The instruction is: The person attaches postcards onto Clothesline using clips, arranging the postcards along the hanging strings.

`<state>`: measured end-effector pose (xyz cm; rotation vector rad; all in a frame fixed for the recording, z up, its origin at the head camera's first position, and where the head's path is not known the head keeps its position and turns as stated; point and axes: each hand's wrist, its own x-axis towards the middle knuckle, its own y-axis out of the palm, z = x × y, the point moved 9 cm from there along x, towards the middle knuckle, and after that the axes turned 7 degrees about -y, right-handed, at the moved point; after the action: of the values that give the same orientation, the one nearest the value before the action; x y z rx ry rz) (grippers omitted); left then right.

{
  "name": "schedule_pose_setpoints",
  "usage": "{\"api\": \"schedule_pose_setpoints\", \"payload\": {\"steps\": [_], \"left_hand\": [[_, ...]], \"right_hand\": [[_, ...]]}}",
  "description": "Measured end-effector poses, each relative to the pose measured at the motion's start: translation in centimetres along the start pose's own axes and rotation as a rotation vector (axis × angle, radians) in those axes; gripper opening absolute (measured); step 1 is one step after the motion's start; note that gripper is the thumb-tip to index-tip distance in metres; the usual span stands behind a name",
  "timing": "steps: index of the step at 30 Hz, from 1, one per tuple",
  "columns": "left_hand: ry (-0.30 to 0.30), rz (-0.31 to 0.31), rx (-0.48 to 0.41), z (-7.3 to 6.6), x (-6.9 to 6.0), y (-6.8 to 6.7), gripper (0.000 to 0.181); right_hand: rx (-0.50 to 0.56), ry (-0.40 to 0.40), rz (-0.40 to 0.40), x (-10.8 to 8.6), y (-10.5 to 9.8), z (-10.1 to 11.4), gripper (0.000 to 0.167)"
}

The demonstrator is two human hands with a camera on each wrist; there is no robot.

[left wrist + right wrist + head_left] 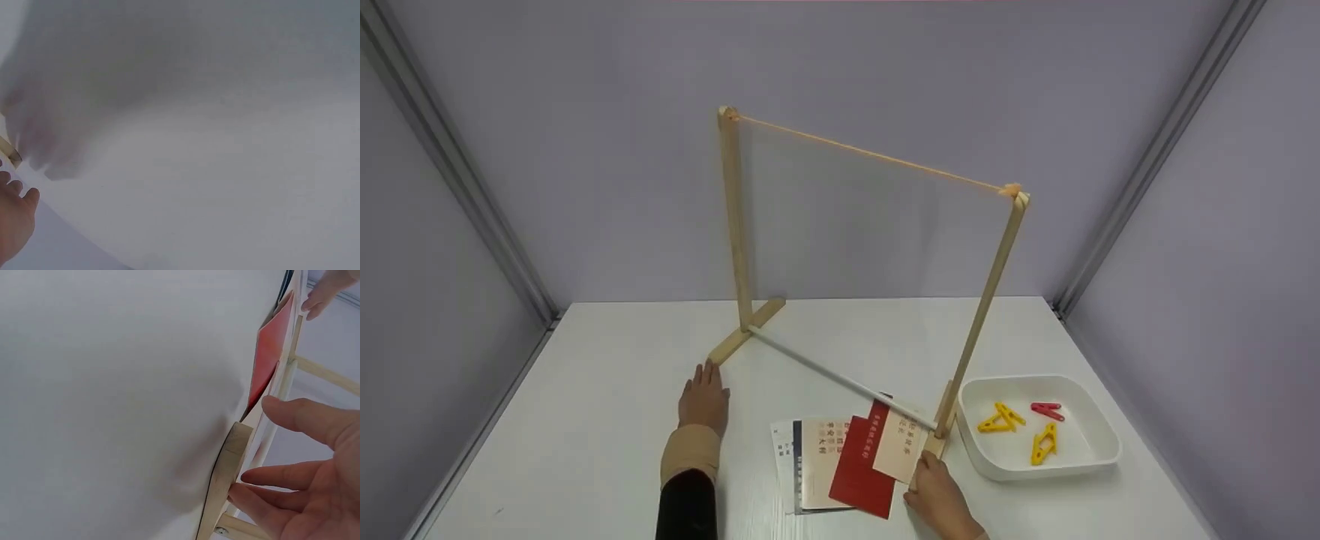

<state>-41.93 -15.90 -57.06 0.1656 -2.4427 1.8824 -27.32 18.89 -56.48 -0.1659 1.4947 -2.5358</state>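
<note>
Frame (982,315), overlapped cards (862,469), left hand (705,399) perhaps touching

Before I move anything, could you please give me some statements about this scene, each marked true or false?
1. The white tray sits right of the wooden frame. True.
2. The orange cord hangs down onto the table. False; it runs straight between the tops of the posts.
3. A red clip lies in the tray. True.
4. The left hand grips a yellow clip. False; its straight fingers are at the left foot's near end.
5. The right hand is at the right foot's near end. True.
</note>
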Motion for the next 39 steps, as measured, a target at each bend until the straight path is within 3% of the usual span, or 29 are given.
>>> {"api": "schedule_pose_setpoints", "payload": {"steps": [6, 14, 18, 26, 29, 33, 39], "left_hand": [[-0.046, 0.08, 0.045, 0.2, 0.6, 0.9, 0.056], [-0.034, 0.134, 0.182, -0.7, 0.4, -0.1, 0.055], [-0.028, 0.12, 0.249, -0.4, 0.2, -0.3, 0.056], [-0.007, 0.058, 0.316, -0.4, -0.1, -0.5, 0.05], [-0.001, 0.076, 0.305, -0.5, -0.3, -0.4, 0.051], [-0.005, 0.077, 0.191, -0.7, -0.3, -0.4, 0.045], [-0.046, 0.024, 0.115, -0.4, 0.2, -1.1, 0.027]], "right_hand": [[-0.066, -0.09, -0.102, -0.2, -0.8, 0.3, 0.046], [-0.136, -0.086, -0.172, -0.2, -1.2, -0.2, 0.041], [-0.178, -0.101, -0.184, -0.4, -1.1, 0.0, 0.049], [-0.242, -0.092, -0.212, -0.4, -1.3, 0.2, 0.043], [-0.289, -0.13, -0.242, -0.4, -1.5, 0.6, 0.036], [-0.346, -0.183, -0.288, -0.6, -1.7, 0.9, 0.03], [-0.314, -0.179, -0.231, -0.2, -1.5, 0.2, 0.03]]}}
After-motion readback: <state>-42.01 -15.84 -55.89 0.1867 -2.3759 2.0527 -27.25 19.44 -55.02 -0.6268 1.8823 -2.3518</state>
